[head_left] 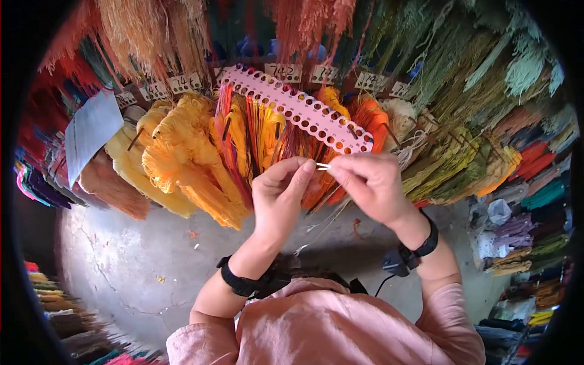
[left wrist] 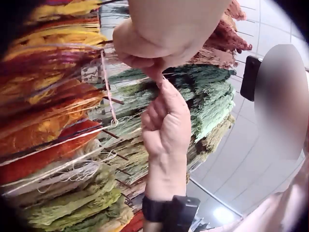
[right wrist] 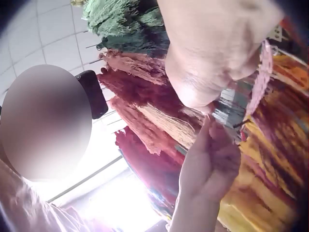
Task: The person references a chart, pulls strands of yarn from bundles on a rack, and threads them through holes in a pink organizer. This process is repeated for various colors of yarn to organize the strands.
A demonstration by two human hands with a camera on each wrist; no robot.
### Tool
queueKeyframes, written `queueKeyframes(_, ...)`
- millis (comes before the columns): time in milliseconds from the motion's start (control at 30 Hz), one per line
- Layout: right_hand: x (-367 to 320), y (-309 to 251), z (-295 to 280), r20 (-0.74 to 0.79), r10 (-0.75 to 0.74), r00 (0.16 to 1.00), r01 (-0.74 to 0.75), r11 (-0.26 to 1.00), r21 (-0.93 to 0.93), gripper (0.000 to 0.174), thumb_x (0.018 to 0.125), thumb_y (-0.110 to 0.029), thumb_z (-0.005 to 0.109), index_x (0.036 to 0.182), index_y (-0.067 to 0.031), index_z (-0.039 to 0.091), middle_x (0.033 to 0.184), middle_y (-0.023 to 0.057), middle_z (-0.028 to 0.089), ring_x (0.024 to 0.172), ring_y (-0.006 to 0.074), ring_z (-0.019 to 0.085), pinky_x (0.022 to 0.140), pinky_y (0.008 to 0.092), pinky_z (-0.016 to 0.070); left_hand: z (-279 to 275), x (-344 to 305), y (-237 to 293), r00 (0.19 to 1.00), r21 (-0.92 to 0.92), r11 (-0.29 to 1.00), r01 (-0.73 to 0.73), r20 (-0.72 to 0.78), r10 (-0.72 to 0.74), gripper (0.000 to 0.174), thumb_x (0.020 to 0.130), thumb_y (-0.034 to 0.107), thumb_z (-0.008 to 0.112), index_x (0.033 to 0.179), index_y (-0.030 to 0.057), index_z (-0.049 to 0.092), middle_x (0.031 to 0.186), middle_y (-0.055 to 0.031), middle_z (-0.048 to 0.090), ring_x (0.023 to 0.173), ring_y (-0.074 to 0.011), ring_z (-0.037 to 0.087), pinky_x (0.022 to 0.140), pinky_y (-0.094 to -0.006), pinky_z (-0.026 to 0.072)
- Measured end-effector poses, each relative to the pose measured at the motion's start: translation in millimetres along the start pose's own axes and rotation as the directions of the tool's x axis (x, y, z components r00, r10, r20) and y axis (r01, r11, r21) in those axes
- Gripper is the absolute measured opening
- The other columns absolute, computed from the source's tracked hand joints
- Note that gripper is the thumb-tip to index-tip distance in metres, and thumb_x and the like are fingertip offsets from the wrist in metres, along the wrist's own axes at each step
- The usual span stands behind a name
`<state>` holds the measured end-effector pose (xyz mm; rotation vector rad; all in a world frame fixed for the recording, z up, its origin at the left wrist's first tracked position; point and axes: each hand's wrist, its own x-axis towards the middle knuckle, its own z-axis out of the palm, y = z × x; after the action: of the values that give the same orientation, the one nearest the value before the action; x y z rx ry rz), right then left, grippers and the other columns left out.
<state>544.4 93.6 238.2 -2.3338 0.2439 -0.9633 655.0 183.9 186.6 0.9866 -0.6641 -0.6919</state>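
Strands (head_left: 323, 165), slim and white, span left hand (head_left: 283, 196) and right hand (head_left: 372, 184), each grip pinching them.

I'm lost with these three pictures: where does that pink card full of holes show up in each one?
Head: the pink card slants down to the right across the upper middle.
Left wrist: a thin pink strip, seen nearly edge-on, left of centre.
Right wrist: a narrow pink strip toward the upper right.
Shared landmark: the left hand and right hand, fingertips close together in every view.
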Motion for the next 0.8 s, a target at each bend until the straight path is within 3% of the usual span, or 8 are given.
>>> queueKeyframes(100,27,12,-9,0.073,0.163,0.984,-0.166,0.986,0.033,0.01,0.076,-0.007,0.055,0.074,0.0009,0.059,0.051,0.0014,0.047,0.048,0.0025,0.04,0.043,0.0216,0.033,6,19,-18,0.986,-0.112,0.981,0.16,-0.021,-0.164,0.026,0.086,0.019,0.046,0.105,0.0006,0.05,0.09,-0.0011,0.056,0.074,-0.0062,0.054,0.056,-0.0179,0.0404)
queueKeyframes(200,62,27,-14,0.176,0.191,0.966,-0.188,0.982,-0.034,0.013,0.076,-0.01,0.055,0.073,0.0012,0.059,0.046,-0.0009,0.043,0.045,0.0018,0.037,0.042,0.0201,0.031,14,39,-33,0.964,-0.326,0.924,0.2,-0.104,-0.245,0.032,0.085,0.02,0.049,0.11,-0.0003,0.044,0.093,-0.0015,0.054,0.076,-0.0065,0.052,0.056,-0.0177,0.0401)
queueKeyframes(233,74,24,-15,0.263,0.3,0.917,-0.302,0.953,-0.033,0.012,0.074,-0.009,0.055,0.073,0.0023,0.059,0.049,0.0019,0.048,0.047,0.0039,0.043,0.044,0.0223,0.0348,19,46,-32,0.946,-0.437,0.881,0.18,-0.169,-0.277,0.021,0.084,0.015,0.05,0.098,-0.0003,0.049,0.081,-0.0018,0.054,0.066,-0.0065,0.051,0.054,-0.0174,0.0405)
queueKeyframes(333,97,41,-6,0.297,0.121,0.947,-0.106,0.992,-0.066,0.011,0.071,-0.008,0.056,0.073,0.003,0.058,0.056,0.0071,0.055,0.052,0.0092,0.051,0.049,0.0257,0.0393,17,63,-54,0.967,-0.374,0.909,0.185,-0.098,-0.237,0.017,0.081,0.013,0.054,0.093,0.0021,0.049,0.079,-0.0014,0.055,0.064,-0.0057,0.052,0.05,-0.0158,0.0381)
queueKeyframes(367,104,39,-5,0.324,0.157,0.933,-0.109,0.981,-0.162,0.012,0.069,-0.008,0.057,0.074,0.0029,0.058,0.063,0.0112,0.058,0.057,0.0146,0.055,0.054,0.0279,0.0416,18,63,-54,0.974,-0.386,0.91,0.154,-0.097,-0.207,0.011,0.079,0.01,0.056,0.085,0.0032,0.049,0.07,-0.0005,0.054,0.058,-0.0055,0.051,0.048,-0.0152,0.0374)
queueKeyframes(467,110,52,1,0.392,0.235,0.89,-0.181,0.969,-0.169,0.012,0.069,-0.009,0.057,0.074,0.0019,0.058,0.062,0.0115,0.057,0.056,0.0152,0.055,0.054,0.0271,0.0418,11,59,-49,0.978,-0.323,0.929,0.179,-0.047,-0.205,0.009,0.079,0.01,0.056,0.083,0.0026,0.05,0.068,-0.0012,0.055,0.056,-0.0054,0.05,0.047,-0.0155,0.0377)
queueKeyframes(600,111,55,9,0.403,0.223,0.888,-0.17,0.972,-0.164,0.013,0.069,-0.01,0.058,0.072,0.0023,0.058,0.062,0.0113,0.058,0.056,0.0145,0.055,0.053,0.0279,0.0418,11,51,-39,0.984,-0.317,0.936,0.152,-0.044,-0.175,0.01,0.078,0.008,0.057,0.08,0.0004,0.051,0.067,-0.0039,0.058,0.054,-0.006,0.051,0.046,-0.0161,0.0383)
queueKeyframes(800,109,27,6,0.483,0.3,0.823,-0.302,0.95,-0.076,0.008,0.074,-0.005,0.057,0.077,0.0031,0.058,0.064,-0.0009,0.055,0.059,0.0024,0.047,0.052,0.0187,0.0394,10,26,-25,0.966,-0.323,0.911,0.255,0.053,-0.251,0.008,0.077,0.003,0.057,0.083,-0.0013,0.053,0.071,-0.0055,0.061,0.061,-0.0082,0.057,0.052,-0.0171,0.0442)
